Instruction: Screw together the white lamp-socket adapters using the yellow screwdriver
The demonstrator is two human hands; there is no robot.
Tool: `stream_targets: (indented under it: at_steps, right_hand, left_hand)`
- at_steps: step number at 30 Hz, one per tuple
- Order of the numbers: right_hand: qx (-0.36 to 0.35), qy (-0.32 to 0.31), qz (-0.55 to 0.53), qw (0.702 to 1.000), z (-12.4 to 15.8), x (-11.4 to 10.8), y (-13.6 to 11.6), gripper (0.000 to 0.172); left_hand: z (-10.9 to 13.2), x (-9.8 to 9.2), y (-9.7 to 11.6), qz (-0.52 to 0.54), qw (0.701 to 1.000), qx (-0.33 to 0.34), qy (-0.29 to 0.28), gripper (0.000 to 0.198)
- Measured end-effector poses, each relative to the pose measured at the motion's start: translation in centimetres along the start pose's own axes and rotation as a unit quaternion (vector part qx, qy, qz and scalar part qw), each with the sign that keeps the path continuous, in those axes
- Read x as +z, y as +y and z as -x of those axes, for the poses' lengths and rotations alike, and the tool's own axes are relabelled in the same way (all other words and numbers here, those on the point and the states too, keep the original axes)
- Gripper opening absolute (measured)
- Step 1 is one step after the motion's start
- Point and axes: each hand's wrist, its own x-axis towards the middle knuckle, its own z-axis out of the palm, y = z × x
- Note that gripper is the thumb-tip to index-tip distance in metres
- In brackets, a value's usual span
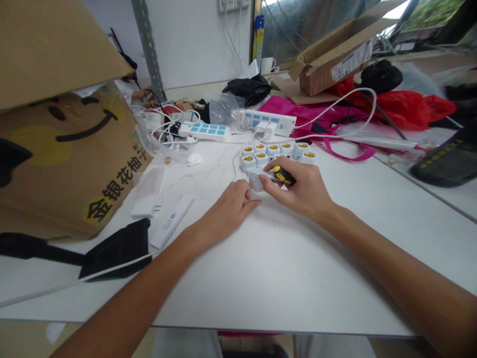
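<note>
The right hand [300,186] is clamped around a yellow-and-black screwdriver handle [283,175], its fingers wrapped closed, with a white plastic lamp socket [255,179] pinched against it. The left hand [227,209] sits just beside that socket on the white tabletop [283,263], fingers together and curled; whether the fingertips touch it is hard to tell. Just beyond the right hand stands a cluster of white lamp sockets with brass-coloured centres [274,150], and farther beyond lies a white power strip with blue switches [268,122].
</note>
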Motion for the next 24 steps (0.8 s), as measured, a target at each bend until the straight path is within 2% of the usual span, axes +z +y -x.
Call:
stream_targets:
  at_steps: [4, 6, 10, 14, 18, 24]
  right_hand:
    - [0.002, 0.009, 0.007, 1.0, 0.0, 0.0, 0.0, 0.018]
    - [-0.001, 0.013, 0.007, 1.0, 0.0, 0.1, 0.1, 0.02]
    - [-0.002, 0.021, 0.007, 1.0, 0.0, 0.1, 0.3, 0.02]
    - [-0.005, 0.019, 0.007, 1.0, -0.1, 0.0, 0.3, 0.02]
    - [-0.008, 0.023, 0.005, 1.0, -0.2, 0.0, 0.3, 0.02]
    - [-0.008, 0.018, -0.007, 1.0, -0.2, 0.0, 0.3, 0.02]
  left_hand:
    - [0.0, -0.8, -0.9, -0.124, 0.992, 0.022, 0.025, 0.025]
    - [0.0, -1.4, -1.1, -0.145, 0.989, 0.028, 0.029, 0.026]
    - [-0.2, -2.5, -0.9, -0.108, 0.992, 0.061, 0.014, 0.03]
    - [-0.3, -3.0, -1.1, -0.052, 0.994, 0.098, -0.008, 0.021]
    - [-0.1, -2.9, -1.4, -0.051, 0.989, 0.136, -0.012, 0.017]
    - [0.0, -2.1, -1.5, -0.045, 0.984, 0.173, 0.022, 0.015]
